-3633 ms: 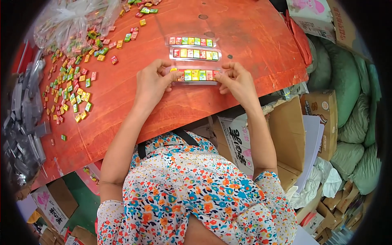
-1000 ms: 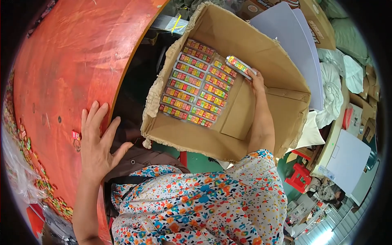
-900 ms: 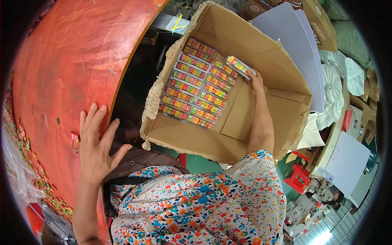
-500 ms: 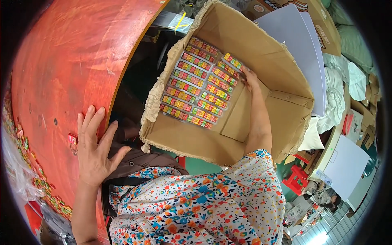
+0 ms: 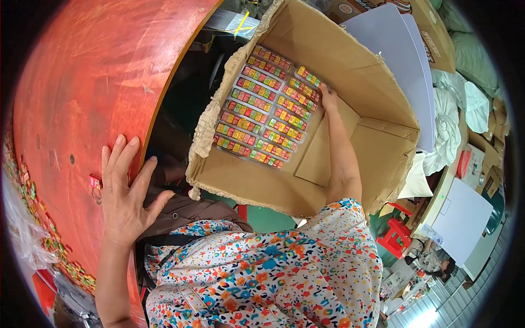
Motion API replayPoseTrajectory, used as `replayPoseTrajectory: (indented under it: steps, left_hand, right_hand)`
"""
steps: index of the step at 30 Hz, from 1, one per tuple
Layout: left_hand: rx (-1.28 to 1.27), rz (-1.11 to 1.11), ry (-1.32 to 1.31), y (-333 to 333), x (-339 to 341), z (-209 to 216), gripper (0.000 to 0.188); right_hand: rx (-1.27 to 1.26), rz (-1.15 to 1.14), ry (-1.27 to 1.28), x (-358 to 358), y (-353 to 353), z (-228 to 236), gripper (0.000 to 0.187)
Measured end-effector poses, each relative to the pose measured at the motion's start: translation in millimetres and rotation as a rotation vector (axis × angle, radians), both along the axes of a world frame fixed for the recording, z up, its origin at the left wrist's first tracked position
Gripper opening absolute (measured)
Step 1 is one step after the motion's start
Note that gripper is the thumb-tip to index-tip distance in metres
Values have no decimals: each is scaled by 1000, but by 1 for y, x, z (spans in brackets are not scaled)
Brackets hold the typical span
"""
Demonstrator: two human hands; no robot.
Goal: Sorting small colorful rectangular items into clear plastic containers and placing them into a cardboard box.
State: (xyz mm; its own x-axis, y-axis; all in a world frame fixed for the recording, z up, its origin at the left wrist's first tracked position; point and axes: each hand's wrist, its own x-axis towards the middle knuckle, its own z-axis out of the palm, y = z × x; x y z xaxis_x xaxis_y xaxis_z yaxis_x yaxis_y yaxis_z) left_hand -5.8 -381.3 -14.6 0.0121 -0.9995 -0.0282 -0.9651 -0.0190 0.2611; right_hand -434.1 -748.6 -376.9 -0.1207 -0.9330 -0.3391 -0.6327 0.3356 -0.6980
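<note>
My right hand reaches into a large cardboard box. Its fingers are closed around the near right end of a long, clear-wrapped pack of small coloured boxes, at the far end of the right row; the fingertips are partly hidden. Similar packs lie side by side in two rows, filling the left part of the box floor. My left hand rests with spread fingers at the edge of the red table, holding nothing. Just left of its fingers lies a small red box.
Many small coloured pieces lie along the table's far left side beside clear plastic bags. Right of the carton stand pale flat panels and white cloth bundles. A person is at the lower right, near a red plastic stool.
My right hand has shifted slightly left and away from me, with the end pack lying closer to the row. My left hand has stayed at the table edge.
</note>
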Motion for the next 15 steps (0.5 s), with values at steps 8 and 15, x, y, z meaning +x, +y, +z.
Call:
replayPoseTrajectory:
  steps: [8,15]
  left_hand:
    - [-11,5,6,2,0,2,53]
    - [4,-19,16,3,2,1,54]
  right_hand:
    - [-174,101,458,70,58,103,62]
    - [-301,780,556,62,55,73,56]
